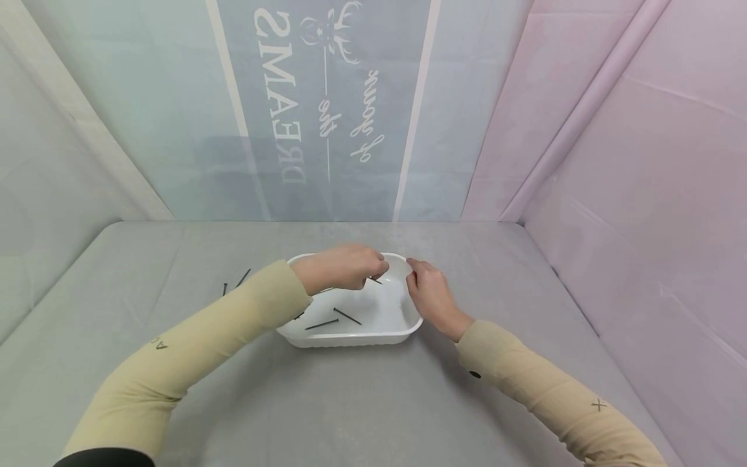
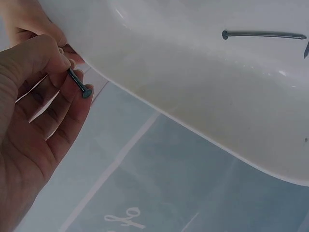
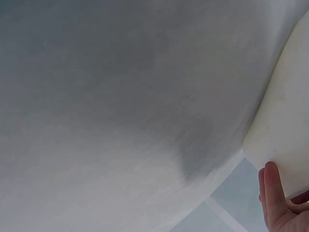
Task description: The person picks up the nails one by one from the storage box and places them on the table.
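Observation:
A white plastic tray with rounded corners stands on the table. My left hand is over the tray's far part and pinches a dark metal nail between thumb and fingers, its flat head sticking out. With my right hand I hold the tray's right end, thumb at the rim; in the right wrist view the fingers lie along the outer wall. Inside the tray lie several nails, among them one nail near the middle and another nail close to the near wall.
Left of the tray, on the grey tabletop, lie a slanted nail and a second nail partly behind my left sleeve. A printed cloth wall rises behind the table, with a pink cloth wall at the right.

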`<action>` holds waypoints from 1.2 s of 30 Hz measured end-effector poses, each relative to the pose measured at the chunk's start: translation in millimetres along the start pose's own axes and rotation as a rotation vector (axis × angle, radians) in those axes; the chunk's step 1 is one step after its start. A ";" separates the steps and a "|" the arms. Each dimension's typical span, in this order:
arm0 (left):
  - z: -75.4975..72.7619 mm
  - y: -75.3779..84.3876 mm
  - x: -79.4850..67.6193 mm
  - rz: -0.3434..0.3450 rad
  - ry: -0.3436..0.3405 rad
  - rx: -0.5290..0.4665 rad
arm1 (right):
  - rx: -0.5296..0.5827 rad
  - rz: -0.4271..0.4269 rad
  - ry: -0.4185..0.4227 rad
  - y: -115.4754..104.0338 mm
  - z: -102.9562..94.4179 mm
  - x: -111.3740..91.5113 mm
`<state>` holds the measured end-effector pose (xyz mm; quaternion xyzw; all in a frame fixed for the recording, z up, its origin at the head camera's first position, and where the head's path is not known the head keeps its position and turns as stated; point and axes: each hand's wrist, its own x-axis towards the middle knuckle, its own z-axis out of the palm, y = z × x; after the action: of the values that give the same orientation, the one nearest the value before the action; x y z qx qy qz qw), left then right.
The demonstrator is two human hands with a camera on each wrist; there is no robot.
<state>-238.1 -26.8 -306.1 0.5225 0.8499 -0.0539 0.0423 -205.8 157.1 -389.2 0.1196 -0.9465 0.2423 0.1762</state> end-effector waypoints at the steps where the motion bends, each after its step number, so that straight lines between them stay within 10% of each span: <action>1: -0.2 -0.2 -1.0 0.003 0.007 -0.001 | -0.001 0.001 -0.003 -0.1 -0.1 -0.2; 36: -18.2 3.3 -42.5 -0.020 0.154 -0.064 | 0.014 0.008 -0.016 1.1 -0.5 0.5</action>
<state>-216.3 -60.3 -282.8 0.5148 0.8572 0.0132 -0.0072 -206.5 158.2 -389.1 0.1190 -0.9467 0.2485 0.1670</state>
